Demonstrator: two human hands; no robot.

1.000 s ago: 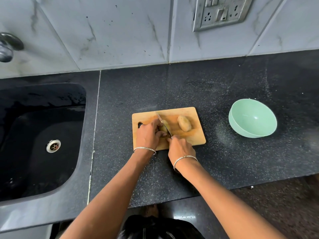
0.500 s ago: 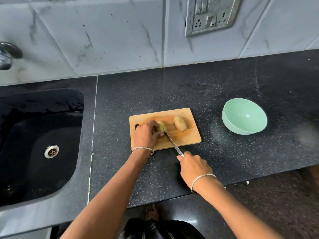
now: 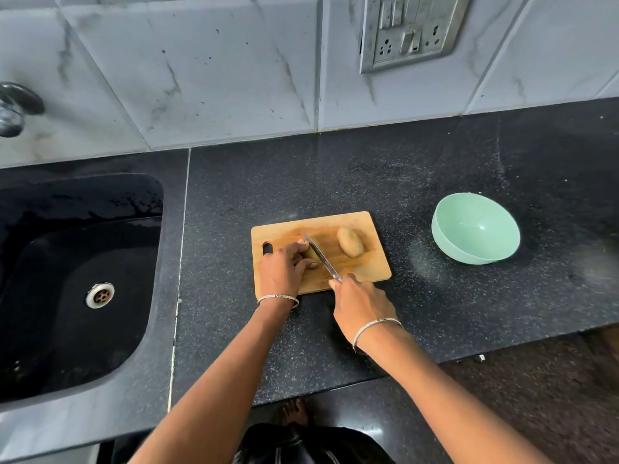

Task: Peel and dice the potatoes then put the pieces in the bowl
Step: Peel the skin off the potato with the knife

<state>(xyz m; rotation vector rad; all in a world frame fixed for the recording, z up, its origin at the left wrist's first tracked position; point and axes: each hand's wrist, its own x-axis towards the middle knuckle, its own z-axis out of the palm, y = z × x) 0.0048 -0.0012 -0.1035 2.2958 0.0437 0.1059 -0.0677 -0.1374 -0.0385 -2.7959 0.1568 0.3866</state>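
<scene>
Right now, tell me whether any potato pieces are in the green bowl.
No, the green bowl shows only its bare inside, while a whole potato lies on the cutting board.

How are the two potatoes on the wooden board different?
The left potato is gripped by the left hand and mostly hidden; the right potato lies free and in full view. The knife, held by the right hand, sits against the left potato; nothing touches the right potato. Both rest on the cutting board.
</scene>
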